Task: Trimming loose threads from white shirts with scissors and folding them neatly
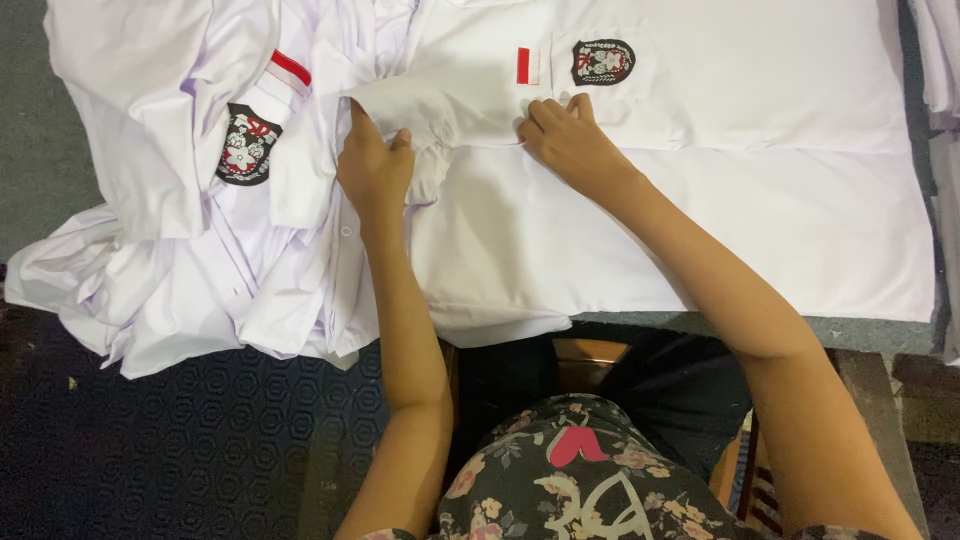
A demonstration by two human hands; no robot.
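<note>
Both hands rest on the white shirt (650, 230) that I see spread flat in the head view. Left hand (373, 168) grips a folded sleeve (420, 112) at the shirt's left edge, fingers curled round the cloth. Right hand (566, 138) lies palm down, fingers bent, pressing the fabric just below the shirt's red-and-white patch (527, 66) and dark crest badge (602, 61). Left of the shirt I see a rumpled pile of shirts (180, 250).
</note>
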